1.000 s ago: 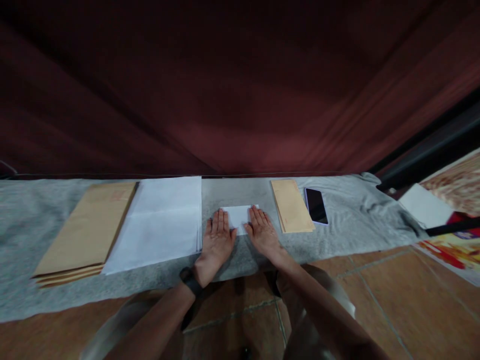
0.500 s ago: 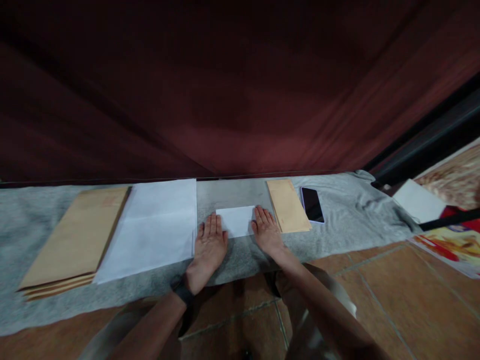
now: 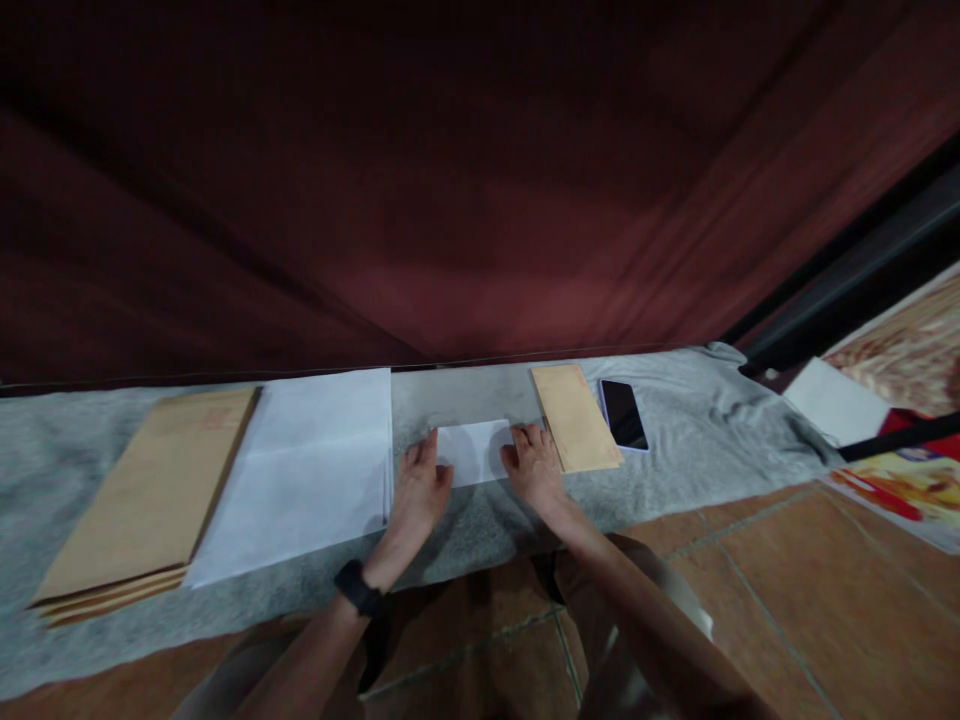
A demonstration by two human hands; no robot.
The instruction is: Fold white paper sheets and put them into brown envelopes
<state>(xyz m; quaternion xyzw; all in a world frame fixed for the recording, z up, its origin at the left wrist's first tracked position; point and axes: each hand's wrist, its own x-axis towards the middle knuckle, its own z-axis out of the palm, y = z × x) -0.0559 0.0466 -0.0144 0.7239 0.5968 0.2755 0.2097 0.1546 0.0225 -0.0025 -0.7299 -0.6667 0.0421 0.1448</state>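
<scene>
A small folded white paper (image 3: 474, 451) lies on the grey cloth (image 3: 675, 460) in front of me. My left hand (image 3: 417, 490) rests at the paper's left edge, fingers curled and touching that side. At the paper's right edge my right hand (image 3: 534, 464) has its fingers bent over the edge. Both hands pinch the paper's sides. A black band sits on my left wrist.
A stack of white sheets (image 3: 304, 470) and a pile of brown envelopes (image 3: 146, 495) lie to the left. Right of the hands are another brown envelope stack (image 3: 576, 430) and a dark phone (image 3: 624, 414). A dark red curtain hangs behind. Tiled floor lies below.
My hands went from lying flat on the paper to sliding apart to its left and right edges, and now their fingers curl onto those edges.
</scene>
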